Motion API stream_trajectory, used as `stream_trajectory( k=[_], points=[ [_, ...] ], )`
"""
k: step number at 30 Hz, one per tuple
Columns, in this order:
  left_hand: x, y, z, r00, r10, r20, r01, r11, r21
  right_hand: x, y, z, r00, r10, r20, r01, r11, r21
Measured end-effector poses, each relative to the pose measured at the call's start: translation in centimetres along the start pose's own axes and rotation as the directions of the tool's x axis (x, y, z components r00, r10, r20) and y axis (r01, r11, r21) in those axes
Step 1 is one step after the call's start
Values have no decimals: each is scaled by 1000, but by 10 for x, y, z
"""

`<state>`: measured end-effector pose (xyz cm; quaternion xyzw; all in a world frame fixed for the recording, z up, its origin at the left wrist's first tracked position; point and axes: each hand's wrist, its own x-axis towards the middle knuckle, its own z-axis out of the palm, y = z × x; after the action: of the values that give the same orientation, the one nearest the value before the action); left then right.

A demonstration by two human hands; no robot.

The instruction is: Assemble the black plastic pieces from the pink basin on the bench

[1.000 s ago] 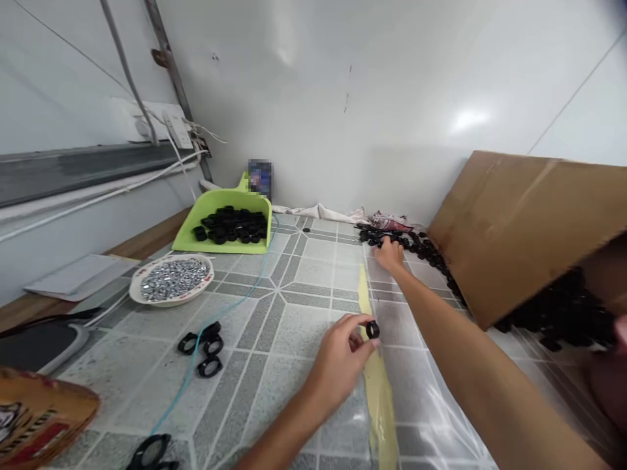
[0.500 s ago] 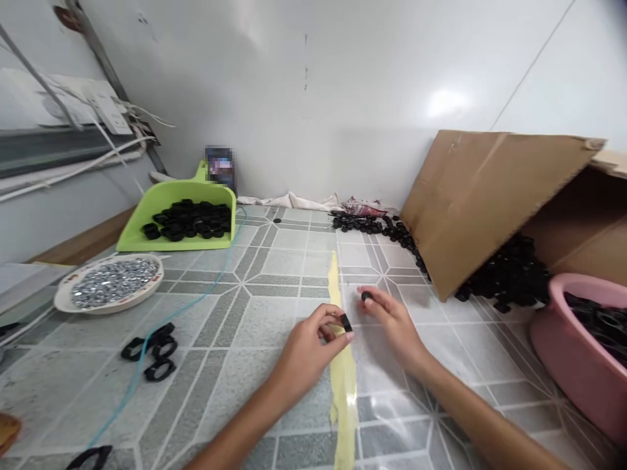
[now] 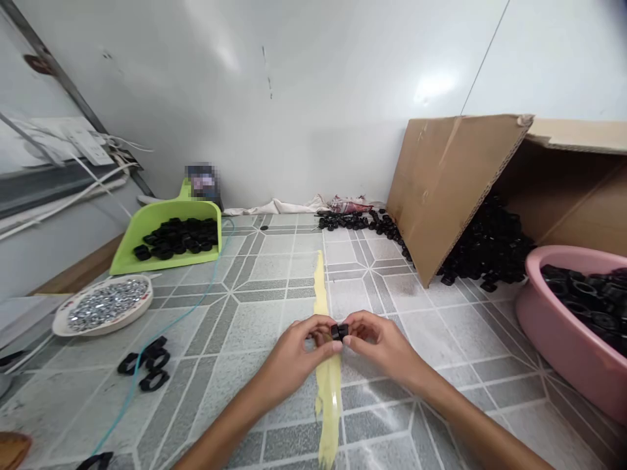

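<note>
My left hand and right hand meet fingertip to fingertip, both pinched shut on two small black rings pressed together just above the yellow strip. Left of the strip are a green dustpan of rings, a blurred label behind it, and a plate of silver nuts. Right of it are a tipped cardboard box and a pink basin. The bench is grey-tiled.

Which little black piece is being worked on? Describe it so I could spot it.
Find the yellow strip running down the middle of the tiled table. Over it the left hand and right hand meet, pinching a small black part between their fingertips. Unlike the black pieces heaped beside the cardboard box, it is held off the table.
</note>
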<state>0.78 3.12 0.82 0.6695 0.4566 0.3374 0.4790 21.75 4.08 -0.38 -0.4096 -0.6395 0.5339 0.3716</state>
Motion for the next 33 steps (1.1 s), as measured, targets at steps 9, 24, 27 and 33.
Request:
stream_trajectory(
  k=[9, 24, 27, 33],
  points=[
    [-1, 1, -3, 998, -62, 12, 62, 997, -48, -11, -2, -2, 964, -261, 40, 256, 885, -390],
    [-8, 6, 7, 999, -6, -49, 3, 998, -58, -16, -14, 4, 995, -102, -11, 88, 907, -411],
    [-10, 7, 8, 997, 57, -53, -56, 998, 7, -16, -17, 8, 1000, -13, -2, 12, 940, -340],
    [-12, 11, 6, 996, 64, -68, -62, 998, 24, -14, -20, 5, 996, 87, 36, -84, 995, -62]
  ],
)
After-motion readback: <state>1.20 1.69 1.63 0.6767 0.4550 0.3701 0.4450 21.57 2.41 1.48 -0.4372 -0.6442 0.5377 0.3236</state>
